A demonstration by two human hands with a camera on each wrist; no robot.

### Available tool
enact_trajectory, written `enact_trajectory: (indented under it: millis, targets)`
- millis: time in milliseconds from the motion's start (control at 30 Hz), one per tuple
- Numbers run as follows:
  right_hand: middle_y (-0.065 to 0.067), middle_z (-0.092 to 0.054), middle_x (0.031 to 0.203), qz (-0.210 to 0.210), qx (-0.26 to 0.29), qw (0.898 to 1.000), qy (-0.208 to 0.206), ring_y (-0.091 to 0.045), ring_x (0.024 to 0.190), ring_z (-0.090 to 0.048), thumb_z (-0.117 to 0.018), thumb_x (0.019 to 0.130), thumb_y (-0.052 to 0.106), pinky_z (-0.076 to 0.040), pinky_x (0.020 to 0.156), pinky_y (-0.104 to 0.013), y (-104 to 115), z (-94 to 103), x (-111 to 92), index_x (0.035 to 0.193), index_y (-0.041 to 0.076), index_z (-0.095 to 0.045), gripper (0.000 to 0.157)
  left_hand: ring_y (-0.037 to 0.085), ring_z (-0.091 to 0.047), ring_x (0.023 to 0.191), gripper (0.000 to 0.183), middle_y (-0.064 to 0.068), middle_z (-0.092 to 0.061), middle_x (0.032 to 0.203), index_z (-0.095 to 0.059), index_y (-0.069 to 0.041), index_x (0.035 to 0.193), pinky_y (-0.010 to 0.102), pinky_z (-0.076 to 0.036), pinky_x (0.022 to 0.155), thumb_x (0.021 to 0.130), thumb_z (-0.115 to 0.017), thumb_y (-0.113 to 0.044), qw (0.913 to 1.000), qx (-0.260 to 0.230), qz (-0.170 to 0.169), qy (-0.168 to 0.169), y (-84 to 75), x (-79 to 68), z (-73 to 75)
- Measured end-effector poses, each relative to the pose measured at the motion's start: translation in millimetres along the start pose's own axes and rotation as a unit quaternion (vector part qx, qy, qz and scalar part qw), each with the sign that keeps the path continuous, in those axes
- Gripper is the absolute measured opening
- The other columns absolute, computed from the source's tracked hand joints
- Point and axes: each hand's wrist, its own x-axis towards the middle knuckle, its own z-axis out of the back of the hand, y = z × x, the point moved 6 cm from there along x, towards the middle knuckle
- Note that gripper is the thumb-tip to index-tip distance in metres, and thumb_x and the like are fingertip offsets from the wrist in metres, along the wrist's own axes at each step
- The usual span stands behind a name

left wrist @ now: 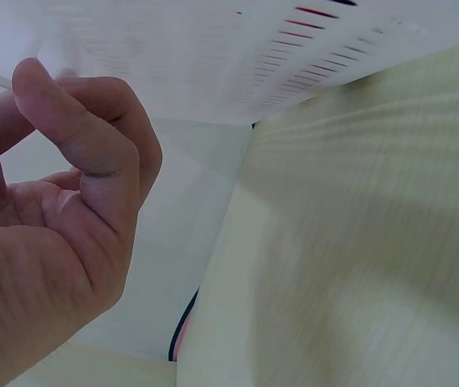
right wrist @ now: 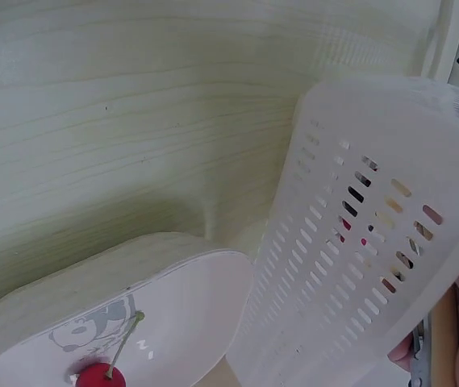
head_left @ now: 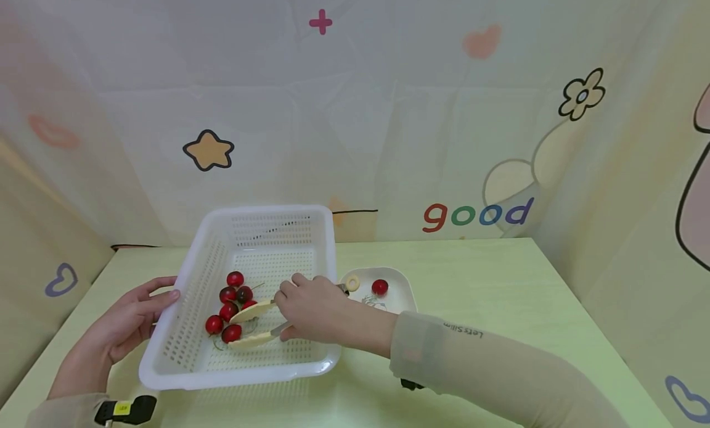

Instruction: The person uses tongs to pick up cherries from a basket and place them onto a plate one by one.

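Observation:
A white perforated plastic basket (head_left: 277, 378) stands on the table with several dark red cherries (head_left: 235, 279) grouped in its left half. At the basket's left rim, my left hand (head_left: 135, 314) grips with the thumb on the edge and fingers bent at the outer wall. My right hand (head_left: 316, 311) reaches over the right rim and holds tongs (head_left: 252, 340) with cream tips and metal arms. The tong arms are spread, their tips right around a cherry (head_left: 232, 333) nearest the front. Another cherry is partly hidden behind the upper arm.
Right of the basket, close to its wall, sits a small white dish (right wrist: 205, 298) with a printed cartoon and one stemmed cherry (head_left: 379, 287) in it. A patterned curtain (head_left: 355, 138) rises behind the pale green table (head_left: 471, 280).

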Motion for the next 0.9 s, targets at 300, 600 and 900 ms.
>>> enact_trajectory:
  millis: [300, 600, 900]
  targets:
    - [0.009, -0.065, 0.114, 0.01, -0.002, 1.0, 0.008, -0.01, 0.096, -0.057, -0.058, 0.094, 0.07, -0.05, 0.057, -0.021, 1.8, -0.7, 0.1, 0.128, 0.021, -0.066, 0.061, 0.023, -0.073, 0.098, 0.025, -0.008, -0.07, 0.113, -0.046, -0.032, 0.13, 0.048, -0.06, 0.084, 0.109, -0.051, -0.019, 0.9999, 0.004, 0.006, -0.012, 0.8, 0.7, -0.8]
    - [0.007, -0.061, 0.125, -0.002, 0.02, 1.0, 0.02, -0.011, 0.104, -0.054, -0.051, 0.099, 0.068, -0.05, 0.063, -0.022, -4.7, 1.9, -4.0, 0.134, 0.018, -0.061, 0.062, 0.023, -0.073, 0.096, 0.024, -0.004, -0.07, 0.112, -0.046, -0.027, 0.132, 0.046, -0.061, 0.081, 0.11, -0.05, -0.018, 1.0, 0.003, 0.001, -0.008, 0.1, 1.0, 0.1]
    - [0.003, -0.059, 0.13, -0.016, 0.054, 0.998, -0.008, -0.012, 0.112, -0.053, -0.051, 0.101, 0.064, -0.052, 0.073, -0.02, -18.4, 7.0, -10.9, 0.136, 0.014, -0.059, 0.062, 0.024, -0.073, 0.095, 0.025, -0.003, -0.07, 0.111, -0.044, -0.024, 0.134, 0.046, -0.061, 0.08, 0.11, -0.05, -0.018, 1.0, 0.002, 0.0, -0.006, 0.5, 1.7, 0.6]
